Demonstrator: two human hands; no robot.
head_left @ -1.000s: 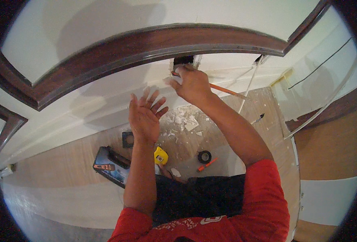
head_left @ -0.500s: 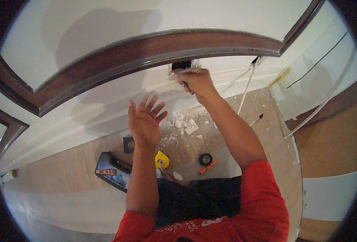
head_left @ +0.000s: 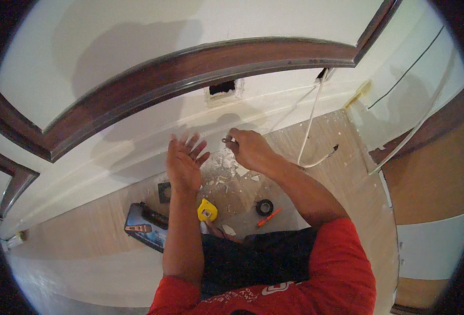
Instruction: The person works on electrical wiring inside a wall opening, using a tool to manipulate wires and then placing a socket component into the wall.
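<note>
My left hand [head_left: 185, 168] is raised in front of the low wall, palm up, its fingers spread with nothing in them. To its right, my right hand [head_left: 250, 149] is closed, pinching a small dark object [head_left: 225, 140] whose kind I cannot make out. Both hands are apart from the wall. Above them, a rectangular hole [head_left: 222, 87] with rough white edges opens in the white wall, just under the dark wooden moulding [head_left: 200, 61]. White plaster rubble [head_left: 224, 163] lies on the floor below the hole, partly behind my right hand.
Around my knees lie a yellow tape measure [head_left: 207, 211], a roll of black tape [head_left: 264, 207], an orange screwdriver [head_left: 269, 218], a dark square frame [head_left: 164, 192] and a black-and-blue box [head_left: 147, 226]. A white cable [head_left: 312, 115] hangs from a second wall hole on the right.
My right hand has pulled away from the wall hole and come down toward my left hand, with the small object still pinched. The hole is now uncovered. My left hand stays open.
</note>
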